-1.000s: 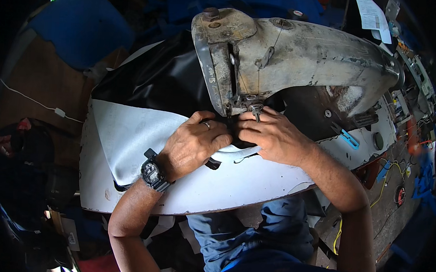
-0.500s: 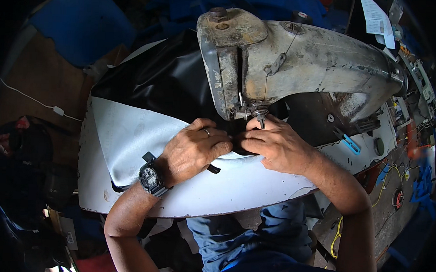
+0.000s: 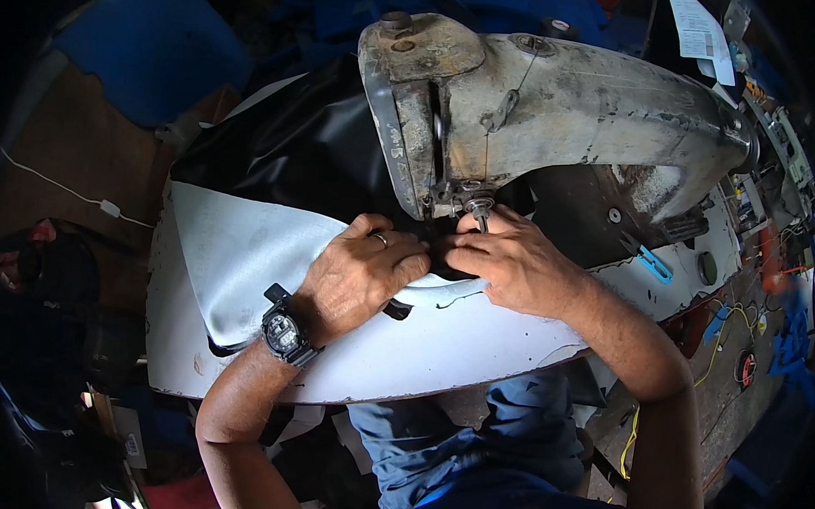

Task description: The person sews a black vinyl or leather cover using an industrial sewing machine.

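Two-handed, pressing black sheet [image 3: 294, 154] near front edge of surface [image 3: 458, 352] with curled left hand [image 3: 363, 271] and right hand [image 3: 525, 267], pinch unclear.

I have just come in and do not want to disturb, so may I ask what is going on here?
A person is at a sewing machine, with both hands on black and pale sheeting spread over a white table. The left hand and right hand are close together on either side of the area under the machine's head. How the fingertips grip there is hard to see. Blue snips lie to the right of the right hand, untouched.
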`<state>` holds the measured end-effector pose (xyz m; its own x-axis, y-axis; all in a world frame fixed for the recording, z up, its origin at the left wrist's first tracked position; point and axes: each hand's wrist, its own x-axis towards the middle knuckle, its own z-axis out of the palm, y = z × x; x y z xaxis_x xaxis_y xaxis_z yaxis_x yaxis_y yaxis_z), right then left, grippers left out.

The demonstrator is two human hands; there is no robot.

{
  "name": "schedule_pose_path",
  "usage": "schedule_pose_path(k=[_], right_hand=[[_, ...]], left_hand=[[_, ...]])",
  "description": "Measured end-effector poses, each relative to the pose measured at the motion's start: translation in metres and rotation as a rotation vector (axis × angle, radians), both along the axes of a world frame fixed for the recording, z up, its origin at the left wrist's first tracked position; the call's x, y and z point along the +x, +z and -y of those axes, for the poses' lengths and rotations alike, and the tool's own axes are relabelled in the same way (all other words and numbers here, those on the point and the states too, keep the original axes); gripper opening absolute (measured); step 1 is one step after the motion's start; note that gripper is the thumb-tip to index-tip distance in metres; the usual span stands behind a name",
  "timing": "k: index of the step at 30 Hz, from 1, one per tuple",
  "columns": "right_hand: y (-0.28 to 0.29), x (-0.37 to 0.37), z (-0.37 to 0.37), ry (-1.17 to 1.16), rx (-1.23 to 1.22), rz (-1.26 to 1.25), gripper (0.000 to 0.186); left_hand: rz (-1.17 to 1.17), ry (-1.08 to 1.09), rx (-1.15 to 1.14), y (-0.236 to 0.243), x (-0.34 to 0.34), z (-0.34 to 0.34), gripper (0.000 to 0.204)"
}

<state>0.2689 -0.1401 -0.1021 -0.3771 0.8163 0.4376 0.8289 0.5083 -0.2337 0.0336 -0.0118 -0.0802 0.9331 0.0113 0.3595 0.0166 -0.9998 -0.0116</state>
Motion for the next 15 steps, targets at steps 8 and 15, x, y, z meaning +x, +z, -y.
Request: schedule_pose_path(k=[8,15], right_hand=[[-0.004,0.003,-0.001,-0.021,0.015,0.032,0.032],[-0.002,-0.005,0.002,0.019,0.039,0.075,0.027]], left_hand=[[0.026,0.045,0.078,-0.007,0.003,0.006,0.023],[0.030,0.063,0.121,-0.006,0.006,0.013,0.029]])
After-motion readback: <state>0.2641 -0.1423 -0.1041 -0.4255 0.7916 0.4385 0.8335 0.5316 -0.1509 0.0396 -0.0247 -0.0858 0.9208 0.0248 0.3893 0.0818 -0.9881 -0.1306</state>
